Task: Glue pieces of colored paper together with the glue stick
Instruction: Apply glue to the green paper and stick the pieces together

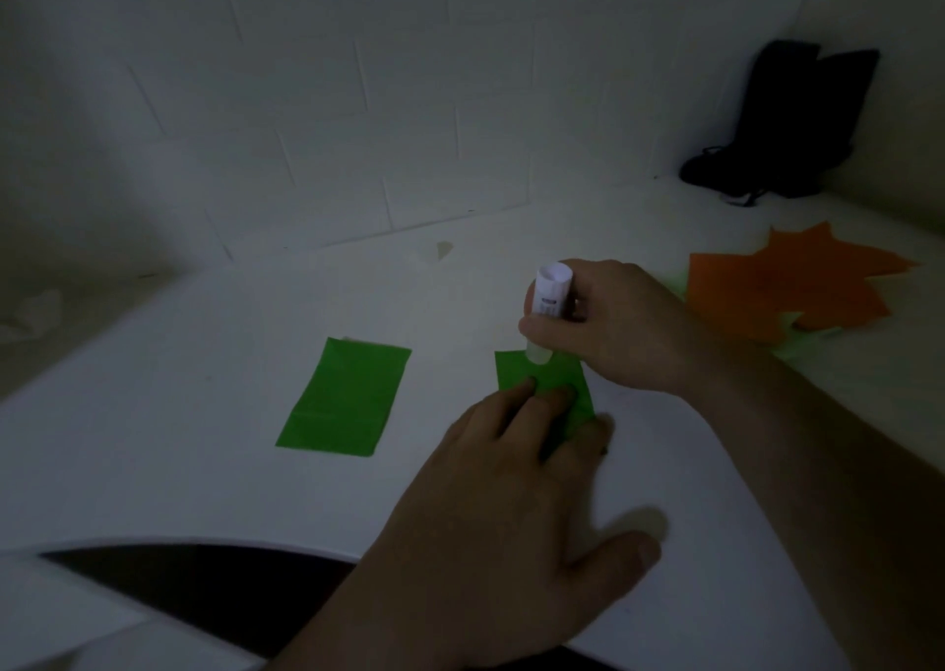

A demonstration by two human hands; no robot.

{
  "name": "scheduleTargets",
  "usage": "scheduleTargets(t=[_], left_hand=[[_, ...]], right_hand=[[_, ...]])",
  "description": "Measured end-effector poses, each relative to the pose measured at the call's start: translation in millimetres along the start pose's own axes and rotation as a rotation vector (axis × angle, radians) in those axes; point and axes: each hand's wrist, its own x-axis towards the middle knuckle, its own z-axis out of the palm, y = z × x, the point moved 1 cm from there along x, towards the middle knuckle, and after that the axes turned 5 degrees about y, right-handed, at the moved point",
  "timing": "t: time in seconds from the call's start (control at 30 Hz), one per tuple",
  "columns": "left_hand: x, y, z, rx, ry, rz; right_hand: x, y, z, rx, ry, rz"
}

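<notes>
At frame centre, our right hand (pixel 608 328) grips the glue stick (pixel 549 307) upright, its tip touching a small green paper (pixel 557 376) on the white table (pixel 204 491). Our left hand (pixel 511 507), fingers spread flat and holding nothing, presses that paper down. A second green paper (pixel 343 398) lies apart at left; an orange leaf cutout (pixel 787 287) lies at right.

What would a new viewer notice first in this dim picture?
Probably the right hand at the centre, pressing a white glue stick onto a small green paper pinned by the left hand. Next, the orange leaf cutout at right and a second green paper at left.
</notes>
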Motion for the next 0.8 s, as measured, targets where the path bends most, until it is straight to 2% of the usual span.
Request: scheduleTargets(t=[0.4, 0.8], left_hand=[[-0.8, 0.0, 1.1, 0.017, 0.014, 0.001], [-1.1, 0.6, 0.7, 0.021, 0.007, -0.003]], right_hand=[[-3.5, 7.6, -12.1, -0.016, 0.013, -0.011], [-5.8, 4.2, -21.7, -0.176, 0.003, -0.051]])
